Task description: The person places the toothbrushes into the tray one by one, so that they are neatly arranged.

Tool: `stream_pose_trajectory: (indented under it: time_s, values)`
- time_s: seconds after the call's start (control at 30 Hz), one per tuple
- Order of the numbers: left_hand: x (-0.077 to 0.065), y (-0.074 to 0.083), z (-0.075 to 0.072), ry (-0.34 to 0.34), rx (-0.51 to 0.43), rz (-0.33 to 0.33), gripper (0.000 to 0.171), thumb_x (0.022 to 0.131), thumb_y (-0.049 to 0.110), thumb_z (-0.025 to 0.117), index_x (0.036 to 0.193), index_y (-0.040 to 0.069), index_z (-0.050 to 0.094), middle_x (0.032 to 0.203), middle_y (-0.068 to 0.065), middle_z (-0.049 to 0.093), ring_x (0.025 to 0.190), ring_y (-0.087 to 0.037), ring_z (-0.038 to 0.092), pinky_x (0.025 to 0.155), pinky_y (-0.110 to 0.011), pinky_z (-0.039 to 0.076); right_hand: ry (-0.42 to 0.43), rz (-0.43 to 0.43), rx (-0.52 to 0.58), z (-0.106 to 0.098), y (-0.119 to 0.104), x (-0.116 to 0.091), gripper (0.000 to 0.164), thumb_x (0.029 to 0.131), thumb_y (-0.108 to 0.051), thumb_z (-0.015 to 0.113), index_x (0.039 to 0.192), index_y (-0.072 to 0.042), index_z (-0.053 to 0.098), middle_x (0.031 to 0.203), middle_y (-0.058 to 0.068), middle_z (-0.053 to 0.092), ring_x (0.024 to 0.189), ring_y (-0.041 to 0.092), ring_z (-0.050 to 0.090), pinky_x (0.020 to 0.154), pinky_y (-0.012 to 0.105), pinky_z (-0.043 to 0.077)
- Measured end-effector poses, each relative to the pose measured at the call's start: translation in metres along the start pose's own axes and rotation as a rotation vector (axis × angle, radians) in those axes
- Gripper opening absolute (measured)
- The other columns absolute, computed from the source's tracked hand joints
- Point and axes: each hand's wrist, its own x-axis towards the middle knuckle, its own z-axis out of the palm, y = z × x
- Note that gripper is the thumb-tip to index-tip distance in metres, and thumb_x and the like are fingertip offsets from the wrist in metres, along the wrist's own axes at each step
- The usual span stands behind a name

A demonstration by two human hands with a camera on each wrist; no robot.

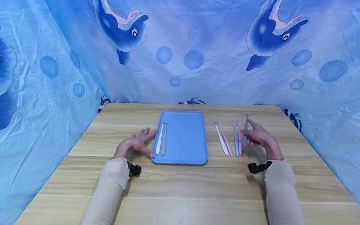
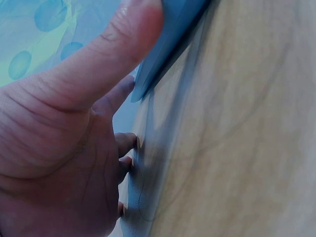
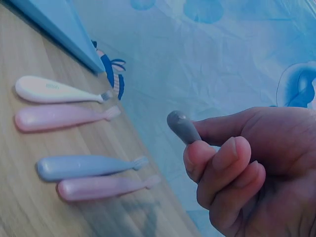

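My right hand [image 1: 261, 135] pinches a grey toothbrush [image 3: 183, 127] between thumb and fingers, raised over the table with its bristle end pointing away. Fingers spread, my left hand [image 1: 136, 144] touches the left rim of a blue tray [image 1: 185, 139]; its thumb is at the front left corner. Inside the tray, along that same side, a white toothbrush [image 1: 160, 140] and a grey toothbrush [image 1: 164, 140] lie side by side. Between tray and right hand lie a white toothbrush [image 3: 57, 90], a pink one [image 3: 61, 117], a blue one [image 3: 84, 167] and another pink one [image 3: 103, 187].
The wooden table [image 1: 177, 198] ends at a blue curtain [image 1: 176, 36] printed with dolphins, which hangs behind it and along both sides. A black wrist camera [image 1: 135, 169] sits on the left wrist, another camera [image 1: 255, 168] on the right.
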Motion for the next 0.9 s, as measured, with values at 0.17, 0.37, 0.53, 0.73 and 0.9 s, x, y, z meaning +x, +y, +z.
stream_pose_trajectory:
  time_s: [0.17,0.37,0.53,0.73,0.9]
  values:
    - [-0.001,-0.001,0.0,0.004,-0.002,0.003,0.127,0.072,0.055,0.084,0.163,0.022,0.002,0.168,-0.023,-0.013,0.154,-0.048,-0.017,0.119,-0.073,-0.008,-0.006,0.004,-0.001,0.002,-0.01,0.001,0.083,0.107,-0.026,0.046,0.159,-0.012,-0.017,0.055,-0.007,0.055,0.045,0.004,0.05,0.044,0.022,0.041]
    - [0.0,-0.001,-0.001,0.009,0.021,0.007,0.128,0.071,0.059,0.083,0.163,0.024,0.001,0.168,-0.022,-0.014,0.154,-0.048,-0.017,0.12,-0.073,-0.008,-0.004,-0.001,0.006,0.002,-0.015,-0.003,0.083,0.107,-0.025,0.045,0.159,-0.011,-0.017,0.054,-0.008,0.055,0.044,0.003,0.05,0.044,0.021,0.041]
    - [0.001,0.0,-0.001,0.008,0.029,0.005,0.131,0.067,0.066,0.082,0.163,0.027,0.0,0.168,-0.02,-0.016,0.155,-0.045,-0.017,0.121,-0.071,-0.01,-0.004,0.001,0.007,0.003,-0.017,-0.005,0.083,0.107,-0.025,0.045,0.159,-0.011,-0.018,0.054,-0.008,0.055,0.044,0.004,0.05,0.044,0.021,0.041]
    - [0.001,-0.002,-0.002,0.005,0.015,0.006,0.132,0.068,0.065,0.083,0.163,0.025,0.0,0.168,-0.022,-0.016,0.154,-0.047,-0.018,0.119,-0.072,-0.011,-0.019,-0.028,0.023,0.007,-0.023,-0.001,0.084,0.107,-0.025,0.046,0.159,-0.013,-0.019,0.052,-0.008,0.055,0.043,0.003,0.049,0.043,0.021,0.039]
    - [-0.001,-0.002,-0.002,0.0,0.012,0.019,0.132,0.068,0.064,0.083,0.163,0.024,0.0,0.167,-0.024,-0.015,0.153,-0.049,-0.017,0.118,-0.074,-0.01,-0.035,-0.034,0.041,0.015,-0.03,0.004,0.085,0.107,-0.025,0.046,0.159,-0.015,-0.02,0.051,-0.008,0.055,0.041,0.003,0.049,0.042,0.02,0.039]
